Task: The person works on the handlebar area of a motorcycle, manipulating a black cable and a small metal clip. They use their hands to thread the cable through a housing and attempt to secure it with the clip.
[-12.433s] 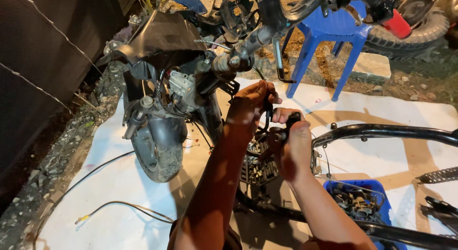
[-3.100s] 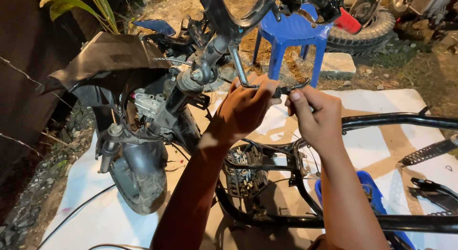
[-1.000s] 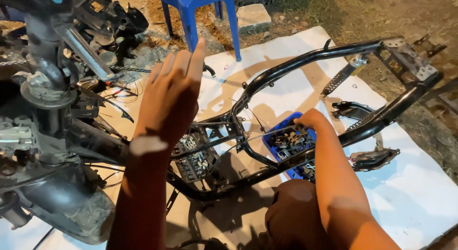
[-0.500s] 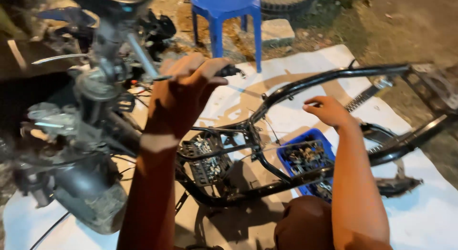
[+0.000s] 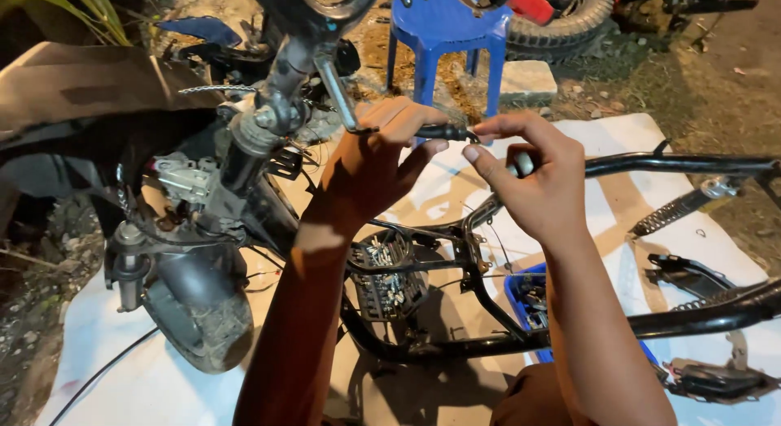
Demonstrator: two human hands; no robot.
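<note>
The left hand (image 5: 374,161) is raised beside the bare metal steering column (image 5: 272,109) of a stripped motorcycle, its fingers curled around a slim black-handled tool (image 5: 443,133) that lies level between both hands. The right hand (image 5: 533,186) meets it from the other side, thumb and forefinger pinching at the tool's dark tip. Below them lies the black tubular motorcycle frame (image 5: 569,332) on a white sheet (image 5: 146,385) spread over the ground, with a blue plastic tray of small metal parts (image 5: 525,300) under the right forearm. A blue plastic stool (image 5: 447,27) stands beyond, near a knobbly tyre (image 5: 573,19).
</note>
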